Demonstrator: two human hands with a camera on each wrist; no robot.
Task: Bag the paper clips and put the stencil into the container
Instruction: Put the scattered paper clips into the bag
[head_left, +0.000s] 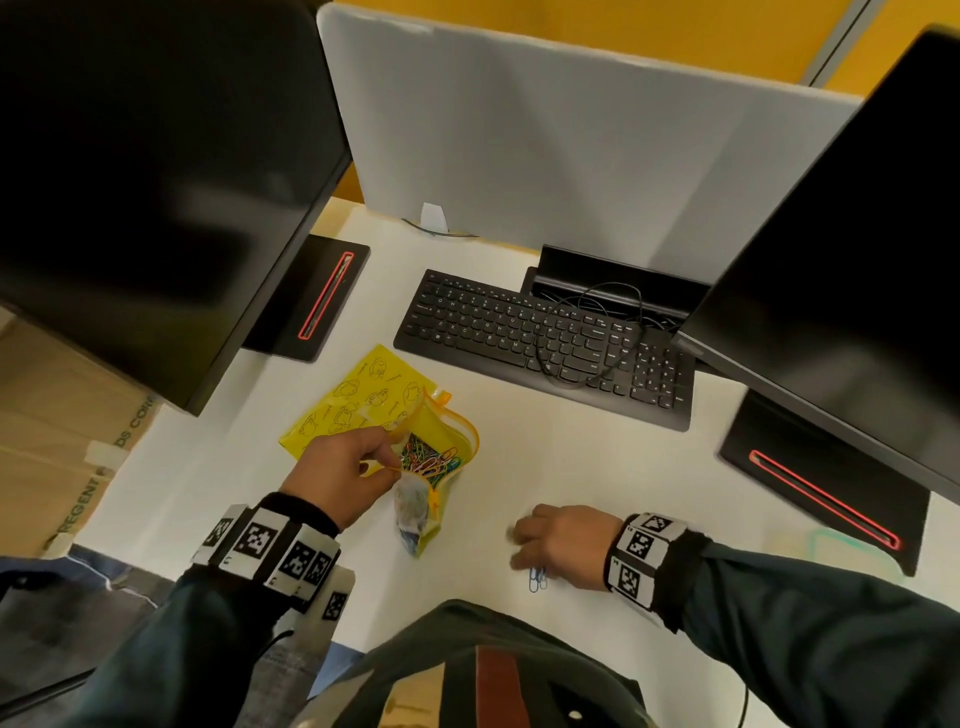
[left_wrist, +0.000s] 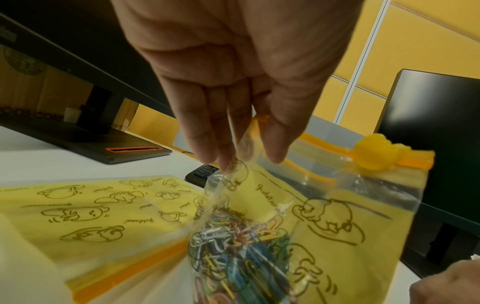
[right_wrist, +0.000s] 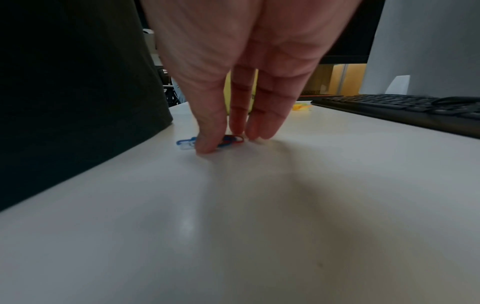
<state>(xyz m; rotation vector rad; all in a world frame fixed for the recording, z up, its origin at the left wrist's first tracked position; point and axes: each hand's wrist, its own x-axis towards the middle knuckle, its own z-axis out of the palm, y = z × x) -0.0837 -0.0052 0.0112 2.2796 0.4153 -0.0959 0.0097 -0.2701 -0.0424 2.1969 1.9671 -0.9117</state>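
Note:
My left hand (head_left: 382, 462) pinches the open rim of a yellow cartoon-print zip bag (head_left: 449, 434) and holds it up off the desk. In the left wrist view the left hand (left_wrist: 246, 161) grips the clear film, and several coloured paper clips (left_wrist: 239, 248) lie inside the bag (left_wrist: 345, 246). My right hand (head_left: 524, 551) is knuckles-up on the white desk. Its thumb and fingers (right_wrist: 262, 131) pinch blue and red paper clips (right_wrist: 231, 140); blue clips (head_left: 537, 578) stick out beneath it. A faint green-edged clear sheet (head_left: 826, 540) lies to the right.
A second yellow printed pouch (head_left: 358, 400) lies flat behind the bag. A black keyboard (head_left: 545, 338) with a looped cable sits further back. Two dark monitors on black stands (head_left: 821, 493) flank the desk (head_left: 597, 457), and a grey divider panel (head_left: 545, 130) stands behind.

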